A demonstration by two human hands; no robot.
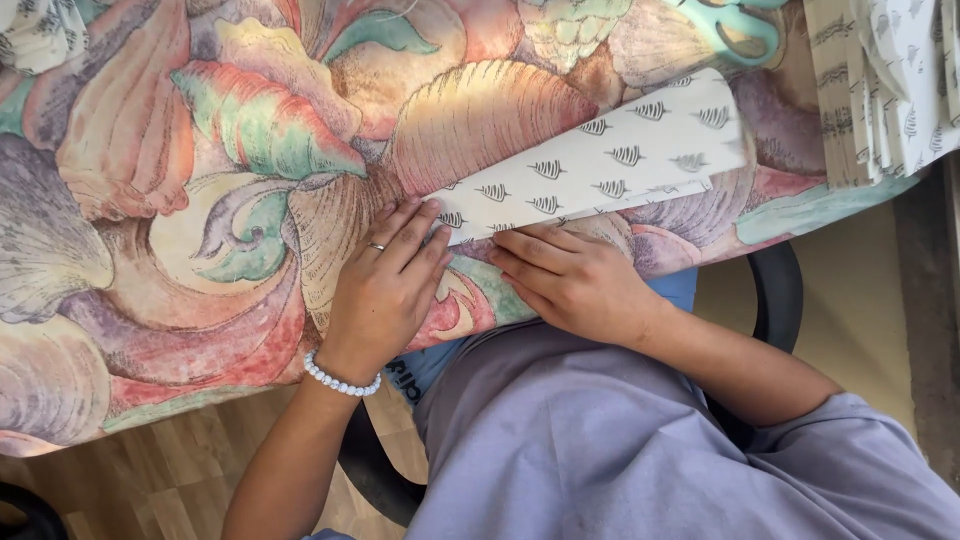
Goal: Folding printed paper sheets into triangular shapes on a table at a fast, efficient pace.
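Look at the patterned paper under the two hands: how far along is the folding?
Done, by the look of it: folded patterned sheets stacked at the table's far right corner, scissors laid aside. In hand: the left hand pins the near end of a white patterned paper strip, while the right hand presses its lower edge flat on the floral tablecloth. Left: the strip's far end looks unpressed; how many folds remain cannot be told.

- Teal-handled scissors (735, 25) lie at the table's far edge.
- A stack of folded patterned white paper (885, 85) rests right of them.
- A floral, shell-printed pastel tablecloth (200, 180) covers the table.
- A black chair armrest (775, 295) shows below.
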